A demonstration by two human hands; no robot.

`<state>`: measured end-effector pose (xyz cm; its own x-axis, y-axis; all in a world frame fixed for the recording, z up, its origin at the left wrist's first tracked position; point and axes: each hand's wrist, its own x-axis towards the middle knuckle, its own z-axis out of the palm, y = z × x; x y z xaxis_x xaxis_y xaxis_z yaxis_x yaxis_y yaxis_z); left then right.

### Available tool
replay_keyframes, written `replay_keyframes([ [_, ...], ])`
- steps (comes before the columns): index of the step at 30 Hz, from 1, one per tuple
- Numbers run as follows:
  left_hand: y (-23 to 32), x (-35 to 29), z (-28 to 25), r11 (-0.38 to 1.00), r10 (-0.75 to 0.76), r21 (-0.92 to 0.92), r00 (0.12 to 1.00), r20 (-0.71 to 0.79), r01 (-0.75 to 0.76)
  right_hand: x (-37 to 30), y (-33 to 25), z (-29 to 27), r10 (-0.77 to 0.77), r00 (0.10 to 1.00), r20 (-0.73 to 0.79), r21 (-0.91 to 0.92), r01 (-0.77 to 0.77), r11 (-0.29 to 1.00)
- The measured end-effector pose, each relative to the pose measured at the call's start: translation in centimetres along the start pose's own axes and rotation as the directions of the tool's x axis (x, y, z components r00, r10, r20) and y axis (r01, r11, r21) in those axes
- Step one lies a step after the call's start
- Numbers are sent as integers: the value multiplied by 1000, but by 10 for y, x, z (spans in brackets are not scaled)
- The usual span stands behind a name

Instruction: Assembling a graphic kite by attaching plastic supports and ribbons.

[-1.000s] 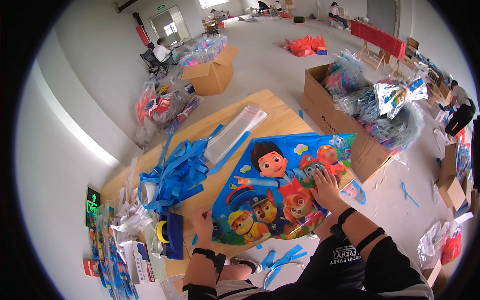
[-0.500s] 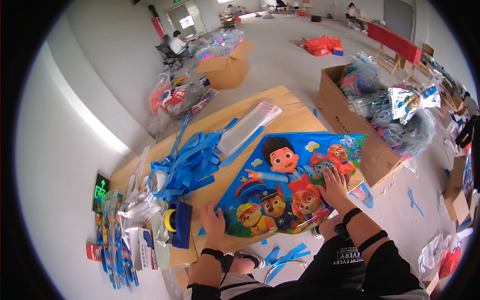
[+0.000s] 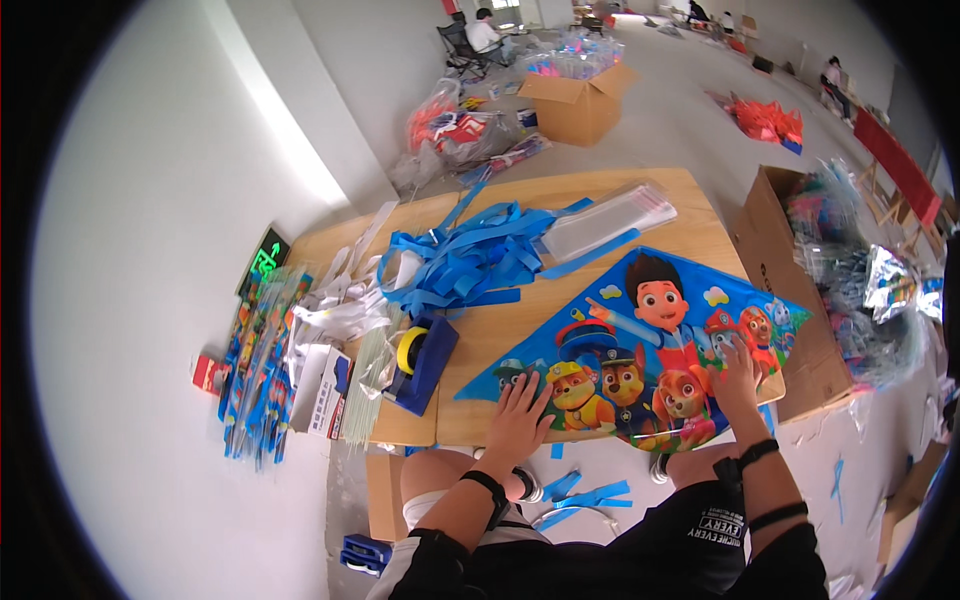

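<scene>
A triangular blue kite sail (image 3: 590,340) printed with cartoon figures lies spread on the wooden table (image 3: 490,345). My left hand (image 3: 518,412) rests flat on its left part, fingers apart. Near its right end, my right hand (image 3: 736,375) presses on the print with the fingers stretched out. Part of the sail's lower edge hangs over the table's near edge. Left of the sail stands a blue tape dispenser (image 3: 434,365) with a yellow roll. A tangle of blue fabric strips (image 3: 460,258) lies behind it, beside a stack of clear plastic bags (image 3: 610,222).
White strips (image 3: 335,318), thin pale rods (image 3: 368,395) and a small white box (image 3: 322,388) crowd the table's left end. Bundles of colourful packed pieces (image 3: 262,365) stand by the wall. A large carton (image 3: 775,235) of plastic-wrapped goods is at the right. Several people sit far off.
The view has swung left, so everything sits further right. The sail's left corner now lies spread out flat, and my left hand has moved from its edge onto the print.
</scene>
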<state>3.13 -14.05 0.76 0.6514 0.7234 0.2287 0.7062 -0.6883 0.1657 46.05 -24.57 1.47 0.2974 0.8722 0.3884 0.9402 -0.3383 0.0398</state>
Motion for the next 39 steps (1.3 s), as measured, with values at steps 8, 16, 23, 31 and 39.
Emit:
replay_keyframes([
  [8, -8, -12, -3, 1000, -24, -5, 999, -44, 24, -48, -33, -232, -255, 963, -92, 825, -70, -561],
  [16, -8, -14, -1, 995, -9, -98, 983, -181, -8, -86, -26, -248, -296, 954, -39, 854, -123, -506],
  [23, -12, -17, 5, 979, -16, -198, 958, -287, -43, -97, -49, -255, -323, 946, -8, 867, -154, -473],
  [31, -17, -23, 8, 963, -26, -262, 955, -294, -55, -99, -67, -276, -319, 948, -10, 904, -128, -408],
  [39, -41, -19, 6, 613, -385, -788, 852, -355, -51, -94, -74, -294, -294, 956, -21, 935, -85, -345],
])
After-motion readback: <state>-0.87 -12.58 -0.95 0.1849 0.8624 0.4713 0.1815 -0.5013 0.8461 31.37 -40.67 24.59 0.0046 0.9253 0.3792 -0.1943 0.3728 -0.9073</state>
